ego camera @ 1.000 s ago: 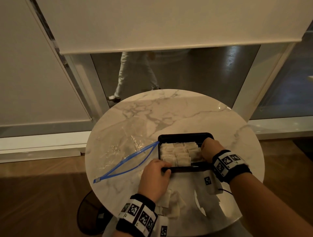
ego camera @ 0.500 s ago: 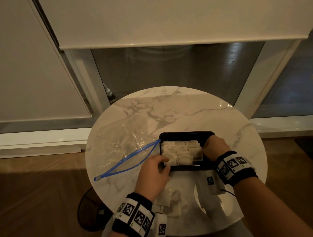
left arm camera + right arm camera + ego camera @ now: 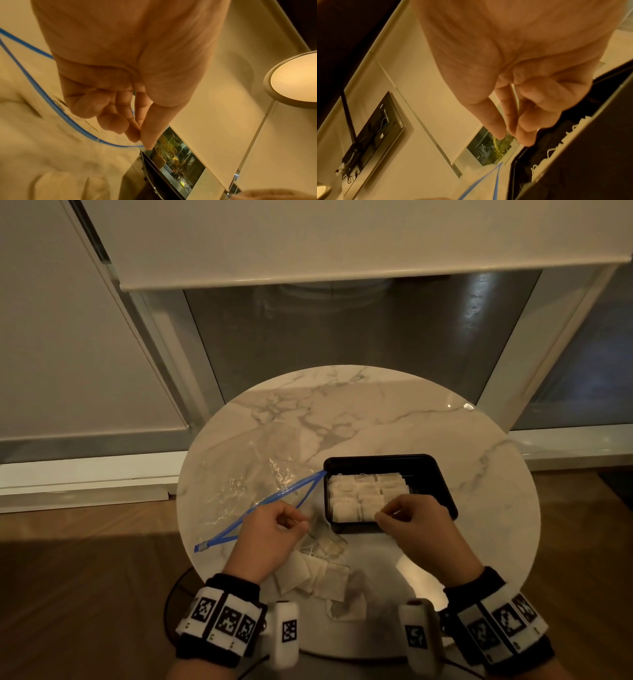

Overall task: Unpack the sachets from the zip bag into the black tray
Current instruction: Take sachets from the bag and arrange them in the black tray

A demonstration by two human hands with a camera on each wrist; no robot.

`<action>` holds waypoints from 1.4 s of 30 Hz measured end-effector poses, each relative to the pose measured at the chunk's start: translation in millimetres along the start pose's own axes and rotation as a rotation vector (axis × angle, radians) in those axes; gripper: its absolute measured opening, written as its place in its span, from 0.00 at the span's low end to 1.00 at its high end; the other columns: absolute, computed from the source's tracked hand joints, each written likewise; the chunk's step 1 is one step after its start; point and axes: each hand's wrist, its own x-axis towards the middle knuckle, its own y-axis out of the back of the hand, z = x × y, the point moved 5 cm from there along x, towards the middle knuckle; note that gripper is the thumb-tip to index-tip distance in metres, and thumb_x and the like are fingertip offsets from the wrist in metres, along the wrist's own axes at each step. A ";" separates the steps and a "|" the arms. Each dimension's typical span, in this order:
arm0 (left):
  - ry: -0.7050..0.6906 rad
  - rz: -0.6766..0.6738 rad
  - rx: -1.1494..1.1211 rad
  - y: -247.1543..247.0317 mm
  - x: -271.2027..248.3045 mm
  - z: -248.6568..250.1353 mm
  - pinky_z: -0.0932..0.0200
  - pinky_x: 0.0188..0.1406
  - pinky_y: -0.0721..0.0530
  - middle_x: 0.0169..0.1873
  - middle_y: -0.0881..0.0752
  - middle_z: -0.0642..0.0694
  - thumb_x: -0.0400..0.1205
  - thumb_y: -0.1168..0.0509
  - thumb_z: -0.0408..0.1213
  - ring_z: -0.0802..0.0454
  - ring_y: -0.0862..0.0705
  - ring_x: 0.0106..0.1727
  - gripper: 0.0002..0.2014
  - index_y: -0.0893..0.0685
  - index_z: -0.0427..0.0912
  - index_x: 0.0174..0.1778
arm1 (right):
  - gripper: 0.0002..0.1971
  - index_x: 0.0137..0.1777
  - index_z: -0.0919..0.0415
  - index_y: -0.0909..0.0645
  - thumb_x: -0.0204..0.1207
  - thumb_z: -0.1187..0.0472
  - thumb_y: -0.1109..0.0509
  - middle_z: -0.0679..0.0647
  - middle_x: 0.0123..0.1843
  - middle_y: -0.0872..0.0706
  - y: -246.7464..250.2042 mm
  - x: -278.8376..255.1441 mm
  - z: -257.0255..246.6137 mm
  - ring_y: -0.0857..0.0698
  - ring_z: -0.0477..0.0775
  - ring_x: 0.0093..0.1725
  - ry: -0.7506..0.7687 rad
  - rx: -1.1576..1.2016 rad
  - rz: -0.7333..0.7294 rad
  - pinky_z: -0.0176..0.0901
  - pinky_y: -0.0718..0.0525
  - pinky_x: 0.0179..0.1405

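left hand (image 3: 270,537) fingers (image 3: 111,121) curled together, thumb against fingertip; anything pinched cannot be told. right hand (image 3: 416,525) fingers (image 3: 527,119) likewise curled, nothing seen held. just below left fingers, loose sachets (image 3: 318,573) heaped on worktop (image 3: 376,412), kept within reach for loading. just beyond right fingers, black tray (image 3: 428,470), sachets packed in rows at its left. zip bag (image 3: 246,487) lies flat, mouth open, left of tray.

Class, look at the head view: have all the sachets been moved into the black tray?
No: a pile of loose sachets lies on the marble table in front of the black tray.
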 end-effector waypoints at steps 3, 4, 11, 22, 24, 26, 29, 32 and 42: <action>0.015 -0.003 0.058 6.7 -0.3 -6.7 0.77 0.38 0.22 0.37 0.10 0.55 0.76 0.21 0.36 0.64 0.14 0.41 0.04 0.10 0.50 0.41 | 0.06 0.40 0.51 0.12 0.77 0.53 0.25 0.46 0.35 0.11 -17.0 -4.3 3.3 0.12 0.44 0.38 0.003 -0.018 -0.095 0.42 0.11 0.42; 0.019 -0.021 0.082 6.8 -1.1 -9.7 0.76 0.39 0.22 0.38 0.10 0.55 0.76 0.21 0.37 0.64 0.14 0.42 0.04 0.10 0.49 0.41 | 0.06 0.39 0.51 0.12 0.77 0.54 0.25 0.46 0.35 0.11 -21.6 -5.2 3.5 0.13 0.43 0.37 0.005 -0.031 -0.114 0.40 0.12 0.40; 0.167 -0.194 0.311 0.6 -12.7 -35.5 0.59 0.59 0.17 0.49 0.14 0.55 0.75 0.22 0.42 0.58 0.15 0.53 0.13 0.12 0.51 0.55 | 0.06 0.42 0.52 0.10 0.76 0.52 0.24 0.45 0.38 0.10 -53.8 -9.2 10.1 0.14 0.40 0.40 -0.024 -0.176 -0.264 0.32 0.20 0.36; 0.261 -0.305 0.461 -11.3 -16.6 -41.7 0.51 0.65 0.17 0.55 0.15 0.55 0.70 0.18 0.42 0.53 0.17 0.58 0.22 0.16 0.52 0.59 | 0.10 0.44 0.49 0.21 0.68 0.55 0.22 0.52 0.54 0.17 -99.6 -9.9 21.5 0.16 0.51 0.50 -0.101 -0.337 -0.384 0.39 0.21 0.42; 0.242 -0.288 0.439 -11.4 -16.3 -40.7 0.52 0.62 0.17 0.51 0.16 0.57 0.72 0.20 0.42 0.55 0.17 0.55 0.17 0.16 0.53 0.54 | 0.09 0.44 0.51 0.21 0.71 0.56 0.22 0.52 0.54 0.17 -101.6 -9.8 22.5 0.17 0.51 0.52 -0.089 -0.348 -0.385 0.38 0.23 0.43; 0.217 -0.260 0.406 -9.8 -15.9 -39.2 0.53 0.58 0.16 0.47 0.15 0.56 0.75 0.24 0.42 0.56 0.16 0.51 0.10 0.16 0.53 0.48 | 0.08 0.45 0.53 0.20 0.72 0.57 0.22 0.52 0.54 0.16 -101.7 -9.6 24.9 0.17 0.51 0.53 -0.092 -0.337 -0.379 0.38 0.24 0.44; 0.176 -0.235 0.353 -7.5 -15.5 -35.9 0.57 0.49 0.18 0.44 0.14 0.53 0.77 0.25 0.43 0.56 0.16 0.48 0.06 0.15 0.51 0.46 | 0.09 0.48 0.54 0.19 0.72 0.56 0.22 0.52 0.54 0.16 -100.9 -10.4 28.2 0.17 0.50 0.52 -0.118 -0.290 -0.374 0.39 0.22 0.45; 0.139 -0.216 0.265 -5.8 -15.4 -30.3 0.61 0.42 0.22 0.40 0.13 0.52 0.77 0.24 0.44 0.58 0.15 0.45 0.06 0.14 0.50 0.42 | 0.09 0.48 0.55 0.18 0.73 0.56 0.23 0.52 0.53 0.16 -101.5 -9.8 29.0 0.17 0.51 0.52 -0.108 -0.291 -0.358 0.40 0.19 0.48; 0.032 -0.107 0.018 -1.2 -13.6 -14.4 0.54 0.51 0.13 0.42 0.11 0.53 0.82 0.28 0.44 0.56 0.13 0.46 0.02 0.15 0.53 0.46 | 0.03 0.50 0.54 0.17 0.81 0.59 0.32 0.50 0.50 0.16 -89.0 -11.9 20.0 0.18 0.48 0.48 -0.055 -0.278 -0.401 0.41 0.17 0.49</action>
